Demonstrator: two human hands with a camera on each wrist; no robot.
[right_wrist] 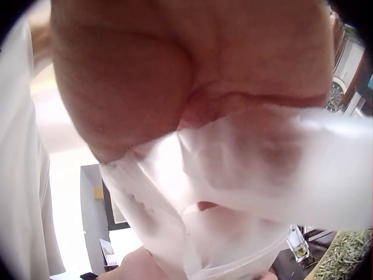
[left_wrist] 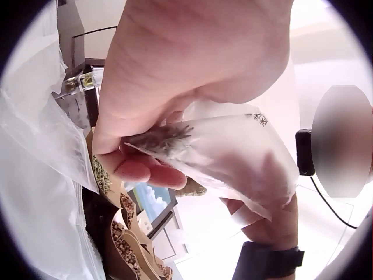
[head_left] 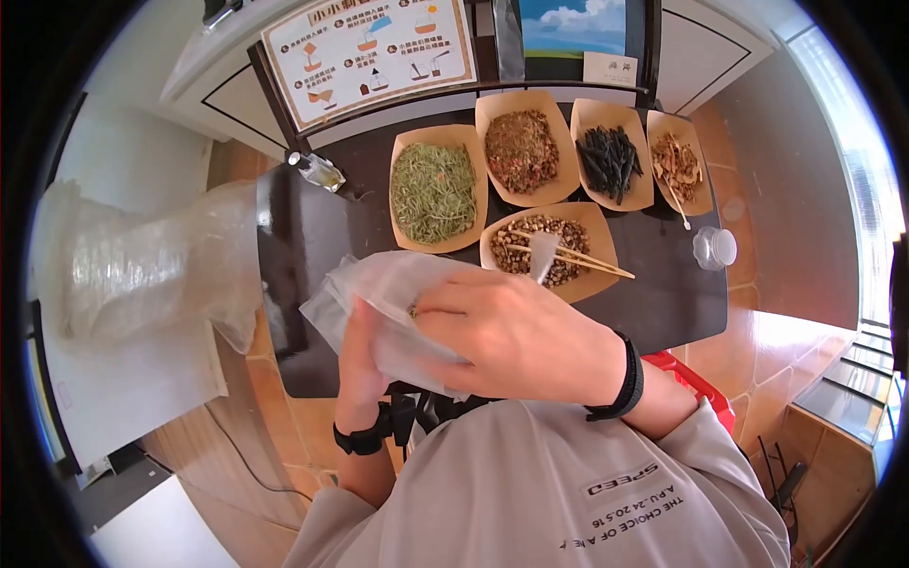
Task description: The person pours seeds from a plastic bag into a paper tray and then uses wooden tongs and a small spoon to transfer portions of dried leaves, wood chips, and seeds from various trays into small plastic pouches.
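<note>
A translucent white pouch is up in front of the chest. My left hand grips its corner; in the left wrist view my left fingertips pinch it beside dark green dried herb showing through the film. My right hand reaches into the pouch, whose edge crosses the palm in the right wrist view. Its fingers show only as blurred shapes through the film, so I cannot tell how they are curled. Just beyond, a paper tray holds small brown pieces, wooden chopsticks and a pale scoop-like piece.
Paper trays of green herb, reddish-brown bits, black strips and tan shreds line the dark table. A clear jar stands right, a small bottle left. Behind is an instruction sign; a plastic bag hangs left.
</note>
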